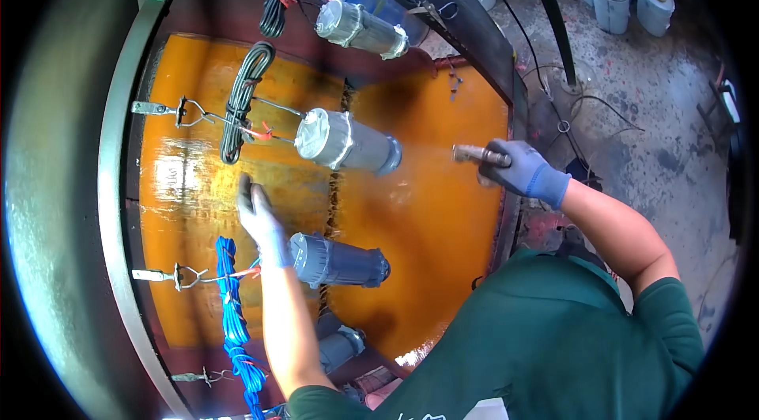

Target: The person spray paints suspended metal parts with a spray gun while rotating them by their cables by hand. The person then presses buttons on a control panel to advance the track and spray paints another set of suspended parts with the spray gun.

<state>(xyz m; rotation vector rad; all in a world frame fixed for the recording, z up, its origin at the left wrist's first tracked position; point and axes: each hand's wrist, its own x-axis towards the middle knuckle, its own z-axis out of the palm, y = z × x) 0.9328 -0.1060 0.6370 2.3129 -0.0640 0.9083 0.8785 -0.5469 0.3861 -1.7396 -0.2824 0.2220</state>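
Two hands work: my right hand (522, 169) grips the spray gun (478, 154) aimed at the hanging grey cylinder (348, 142); my left hand (261, 218), open, steadies another cylinder (336, 262).

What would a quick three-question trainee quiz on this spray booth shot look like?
1. True or false: the right hand holds a spray gun aimed at the grey cylinder hanging in the middle.
2. What colour is the cable bundle hanging at lower left? A) blue B) red C) white
3. Which hand is raised open beside the lower cylinder, holding nothing?

Key: 1 true; 2 A; 3 the left hand.
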